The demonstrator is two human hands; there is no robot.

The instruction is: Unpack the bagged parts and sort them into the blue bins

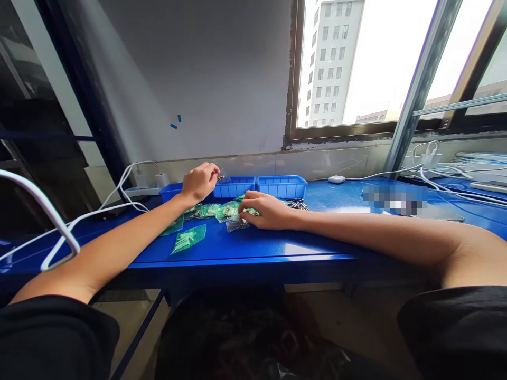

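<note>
My left hand (199, 182) is raised above the blue bins, its fingers pinched on a small clear plastic bag (224, 176) with something brass-coloured at it. Lower on the blue table, my right hand (268, 211) has its fingers curled down on another clear bag (236, 224) holding small metal pieces. Its fingertips are partly hidden. Green plastic bags with pale contents lie around the hands, among them a flat green bag (189, 239) nearer the front edge. Behind my right wrist shows a heap of small metal parts (297, 204), too small to name.
A left blue bin (169, 192), a middle blue bin (236, 190) and a right blue bin (282, 188) line the wall. White cables (119, 186) run at the left. A metal post (407, 100) and a small white box (336, 179) stand at the right.
</note>
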